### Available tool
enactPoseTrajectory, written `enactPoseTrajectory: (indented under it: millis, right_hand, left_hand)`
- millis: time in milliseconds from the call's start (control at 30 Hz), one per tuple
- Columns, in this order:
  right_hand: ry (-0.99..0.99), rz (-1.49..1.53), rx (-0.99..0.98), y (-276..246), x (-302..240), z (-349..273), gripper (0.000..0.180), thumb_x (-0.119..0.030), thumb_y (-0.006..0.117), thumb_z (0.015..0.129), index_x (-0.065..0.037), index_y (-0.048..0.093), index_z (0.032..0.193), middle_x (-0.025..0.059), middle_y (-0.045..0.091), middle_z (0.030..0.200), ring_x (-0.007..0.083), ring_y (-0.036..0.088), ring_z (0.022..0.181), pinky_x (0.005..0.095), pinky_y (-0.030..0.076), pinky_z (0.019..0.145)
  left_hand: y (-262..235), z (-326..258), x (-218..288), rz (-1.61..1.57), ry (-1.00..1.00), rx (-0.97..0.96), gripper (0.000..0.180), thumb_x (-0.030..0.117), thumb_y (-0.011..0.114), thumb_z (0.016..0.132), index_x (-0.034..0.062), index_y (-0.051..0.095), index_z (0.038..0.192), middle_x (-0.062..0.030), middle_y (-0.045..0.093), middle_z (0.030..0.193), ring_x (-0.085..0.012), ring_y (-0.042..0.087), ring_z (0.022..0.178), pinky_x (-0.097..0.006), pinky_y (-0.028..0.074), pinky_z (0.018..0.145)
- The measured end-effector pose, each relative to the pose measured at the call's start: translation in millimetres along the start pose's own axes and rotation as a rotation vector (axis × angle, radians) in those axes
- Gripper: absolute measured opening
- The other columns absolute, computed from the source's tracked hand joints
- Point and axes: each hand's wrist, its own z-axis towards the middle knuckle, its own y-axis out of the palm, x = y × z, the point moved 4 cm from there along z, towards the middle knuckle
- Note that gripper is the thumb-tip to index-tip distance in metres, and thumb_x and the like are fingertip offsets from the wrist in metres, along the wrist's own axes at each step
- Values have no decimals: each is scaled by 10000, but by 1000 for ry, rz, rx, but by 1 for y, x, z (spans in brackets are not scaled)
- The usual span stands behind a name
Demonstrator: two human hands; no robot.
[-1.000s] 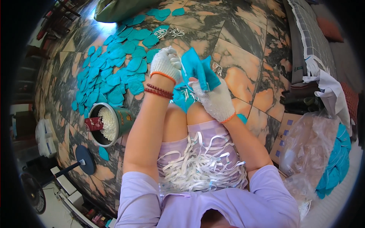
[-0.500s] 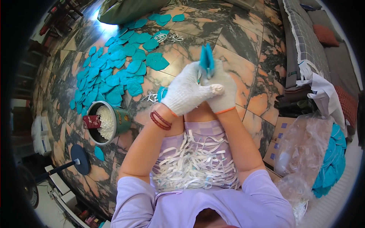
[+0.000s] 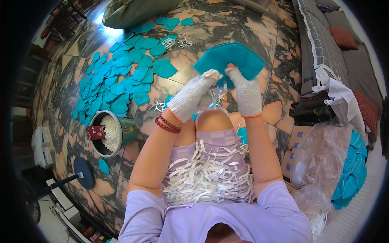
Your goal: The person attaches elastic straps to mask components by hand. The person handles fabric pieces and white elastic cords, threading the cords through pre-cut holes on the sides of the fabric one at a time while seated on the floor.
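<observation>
My right hand [image 3: 248,93], in a white knit glove with bare fingertips, grips a teal face mask [image 3: 231,58] by its near edge, thumb on top. The mask is spread wide and held up beyond my knees. My left hand [image 3: 190,97], gloved the same way, is closed at the mask's near left edge. Its lower fingers are blurred, so what they pinch is unclear. Blurred white straps [image 3: 221,91] hang between the two hands. Across my lap lies a heap of white elastic straps [image 3: 206,176].
A wide pile of teal masks [image 3: 111,85] covers the marble floor at left. Nearer stands a green bucket [image 3: 131,131] with white bits and a dark red object inside. A plastic bag [image 3: 320,154] with more masks [image 3: 350,170] lies at right, by a grey sofa [image 3: 330,52].
The mask was folded narrow between my joined hands; now it is spread wide. My hands have moved apart, the left one back to the left, the right one slightly right.
</observation>
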Motion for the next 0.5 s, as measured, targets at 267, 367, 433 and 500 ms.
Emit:
enactPoseTrajectory:
  millis: [267,367,433,500]
  right_hand:
    - [-182,-294,-58,2,21,-4,115,-146,658,885,-34,638,887,-44,555,713,75,484,634,275,443,586]
    - [-96,-576,-180,16,37,-36,277,-296,666,877,-21,637,855,135,633,689,265,612,602,336,473,579]
    - [-278,-731,-358,41,21,-70,318,-337,659,878,-22,640,844,174,630,705,310,615,614,348,471,563]
    - [-435,-870,-425,53,7,-95,358,-389,655,886,-39,650,812,163,620,661,273,615,562,336,452,518]
  left_hand:
    - [-25,18,-26,-746,-353,-18,166,183,477,972,127,512,820,103,344,566,-4,233,368,-188,218,315]
    - [-55,31,-43,-911,-205,-95,200,182,482,976,111,517,792,91,437,585,-11,344,401,-178,274,351]
    - [-125,51,-63,-720,-83,127,183,163,479,968,90,524,807,19,571,701,-91,541,531,-218,429,450]
    - [-139,56,-43,-558,97,128,63,79,551,871,68,565,932,-67,604,862,-228,618,771,-302,516,655]
